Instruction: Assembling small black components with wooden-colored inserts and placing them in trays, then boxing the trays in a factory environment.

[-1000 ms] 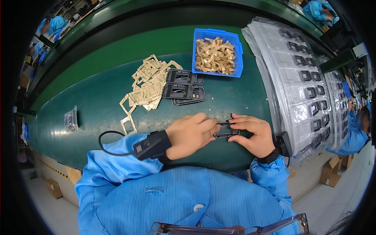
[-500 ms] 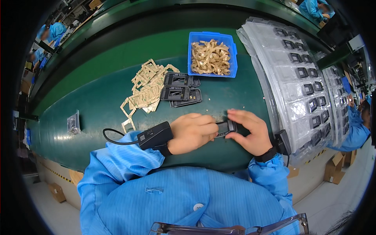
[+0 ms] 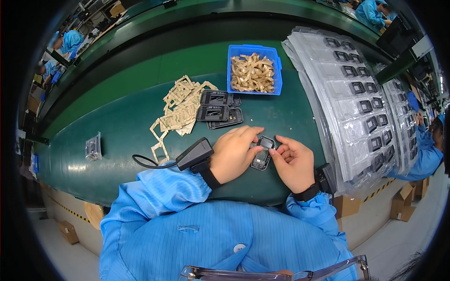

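A small black rectangular device housing (image 3: 260,162) with a clear window lies between my two hands, its long side pointing away from me with a slight lean to the right. My left hand (image 3: 232,154) holds its left edge, with the thumb on the housing and the index finger reaching past its far end. On the other side my right hand (image 3: 296,164) pinches the right edge between bent fingers and thumb. Farther off, several similar black housings (image 3: 213,113) are piled beside a heap of cream adhesive frames (image 3: 180,114).
A blue bin (image 3: 280,77) of tan curled strips stands beyond my hands. Stacked clear trays (image 3: 335,100) with black frames fill the right side. A small bagged part (image 3: 93,147) lies at left on the green table (image 3: 122,126). Co-workers in blue sit farther away.
The housing has turned from lying sideways, mostly under my left hand, to pointing away from me with its window showing. My right hand has closed from spread fingers onto its edge.
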A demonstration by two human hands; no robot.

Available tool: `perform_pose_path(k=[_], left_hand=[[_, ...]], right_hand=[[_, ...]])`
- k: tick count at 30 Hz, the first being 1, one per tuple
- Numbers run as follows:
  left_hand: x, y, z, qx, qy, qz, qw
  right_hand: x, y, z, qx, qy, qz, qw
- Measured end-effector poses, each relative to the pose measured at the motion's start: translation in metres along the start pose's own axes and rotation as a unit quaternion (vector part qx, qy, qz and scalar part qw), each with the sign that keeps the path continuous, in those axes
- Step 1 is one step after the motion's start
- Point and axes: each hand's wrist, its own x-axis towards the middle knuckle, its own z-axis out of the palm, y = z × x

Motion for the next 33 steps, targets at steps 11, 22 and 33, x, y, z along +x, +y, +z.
perform_pose_path(k=[11, 22, 33], left_hand=[[0.016, 0.002, 0.021, 0.128, -0.002, 0.012, 0.992], [0.025, 0.014, -0.012, 0.03, -0.001, 0.075, 0.997], [0.102, 0.008, -0.064, -0.338, 0.069, -0.039, 0.938]], right_hand=[[0.013, -0.02, 0.021, -0.317, 0.036, -0.091, 0.943], [0.024, -0.046, -0.008, -0.109, -0.026, -0.071, 0.991], [0.101, -0.079, 0.003, 0.271, -0.013, -0.08, 0.959]])
